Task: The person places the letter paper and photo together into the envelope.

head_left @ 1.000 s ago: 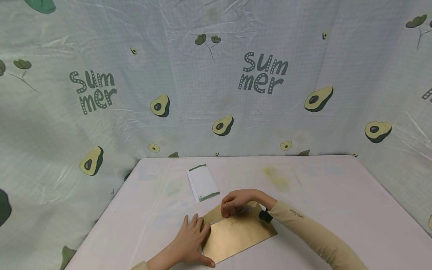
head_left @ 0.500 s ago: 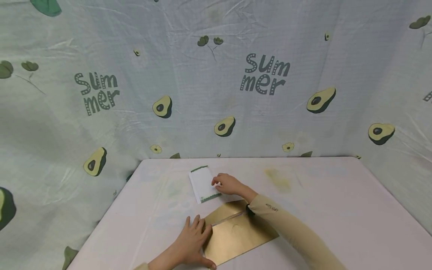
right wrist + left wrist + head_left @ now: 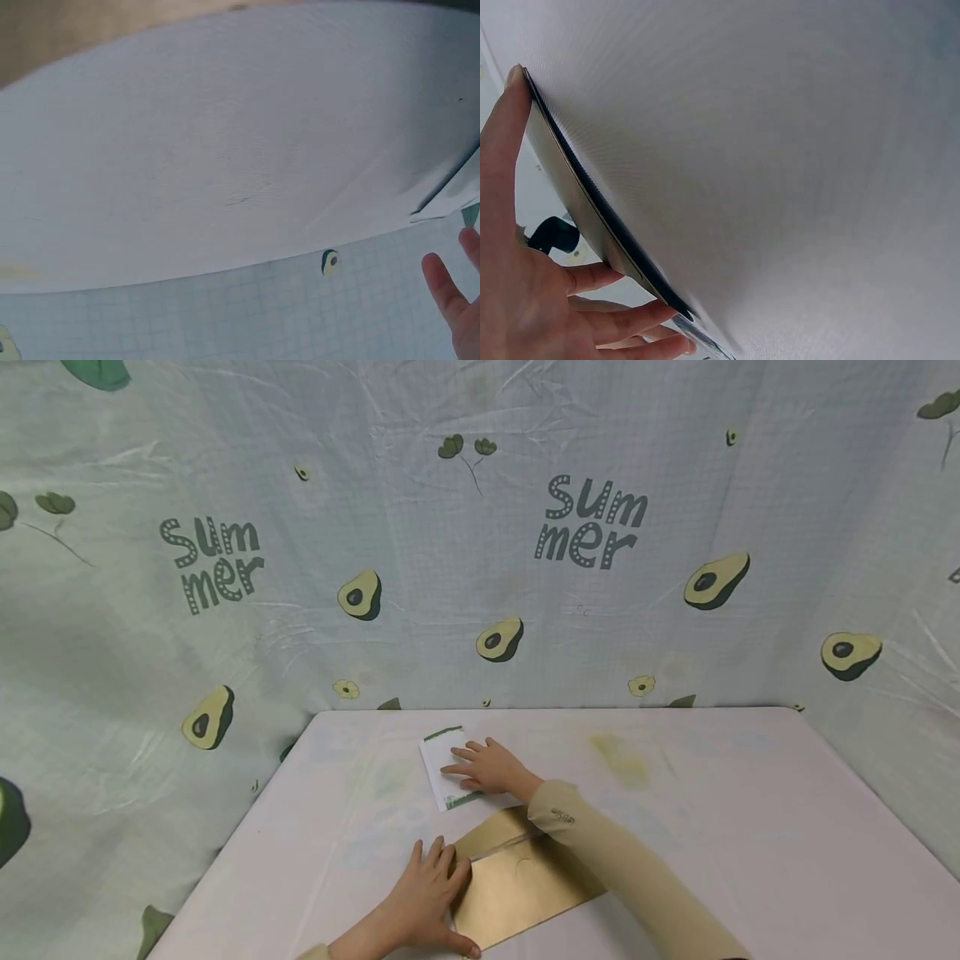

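Two hands are down on the pale table (image 3: 712, 827). The left hand (image 3: 427, 897) lies flat, fingers straight and together, pressing the left end of a gold envelope (image 3: 525, 881) near the table's front edge. The right hand (image 3: 486, 766) reaches further back, fingers spread and nearly straight, resting on a small white card with green bands (image 3: 438, 756), just behind the envelope and short of the back edge.
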`<state>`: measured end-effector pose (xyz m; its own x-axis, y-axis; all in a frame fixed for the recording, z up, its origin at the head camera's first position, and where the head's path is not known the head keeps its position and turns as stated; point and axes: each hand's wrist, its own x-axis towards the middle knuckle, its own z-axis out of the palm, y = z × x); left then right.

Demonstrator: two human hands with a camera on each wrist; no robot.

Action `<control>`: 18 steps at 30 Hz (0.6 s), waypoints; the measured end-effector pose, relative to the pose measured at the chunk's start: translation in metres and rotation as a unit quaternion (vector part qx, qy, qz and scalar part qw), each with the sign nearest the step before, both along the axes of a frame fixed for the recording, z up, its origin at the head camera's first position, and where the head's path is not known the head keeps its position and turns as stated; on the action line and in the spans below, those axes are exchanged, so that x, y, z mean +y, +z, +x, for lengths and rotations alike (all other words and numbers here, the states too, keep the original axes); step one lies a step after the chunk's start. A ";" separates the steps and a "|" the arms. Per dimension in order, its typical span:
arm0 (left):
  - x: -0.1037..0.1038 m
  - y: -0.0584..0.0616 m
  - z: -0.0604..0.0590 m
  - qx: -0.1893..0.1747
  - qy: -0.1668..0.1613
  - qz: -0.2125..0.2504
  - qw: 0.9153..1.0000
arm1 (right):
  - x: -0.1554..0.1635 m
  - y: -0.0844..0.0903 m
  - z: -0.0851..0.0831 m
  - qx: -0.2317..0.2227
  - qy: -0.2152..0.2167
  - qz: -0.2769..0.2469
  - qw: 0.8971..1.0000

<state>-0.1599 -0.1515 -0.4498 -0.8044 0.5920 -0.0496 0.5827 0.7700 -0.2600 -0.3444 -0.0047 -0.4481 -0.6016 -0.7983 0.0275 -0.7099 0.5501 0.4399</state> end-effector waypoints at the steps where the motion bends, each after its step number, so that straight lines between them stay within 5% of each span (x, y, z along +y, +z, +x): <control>1: 0.000 0.000 0.000 -0.001 0.000 0.002 1.000 | -0.002 0.000 0.001 0.001 -0.003 0.008 1.000; 7: -0.001 -0.001 0.000 0.000 -0.003 0.005 1.000 | -0.011 -0.002 0.006 -0.027 -0.050 0.038 0.998; 18: -0.001 -0.001 -0.001 0.008 -0.010 0.000 1.000 | -0.011 -0.001 0.010 -0.026 -0.073 0.049 0.996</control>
<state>-0.1605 -0.1528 -0.4506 -0.7928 0.6083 -0.0378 0.5943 0.7577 -0.2696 -0.3346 -0.0155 -0.4488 -0.7104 -0.6991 -0.0805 -0.6483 0.6057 0.4613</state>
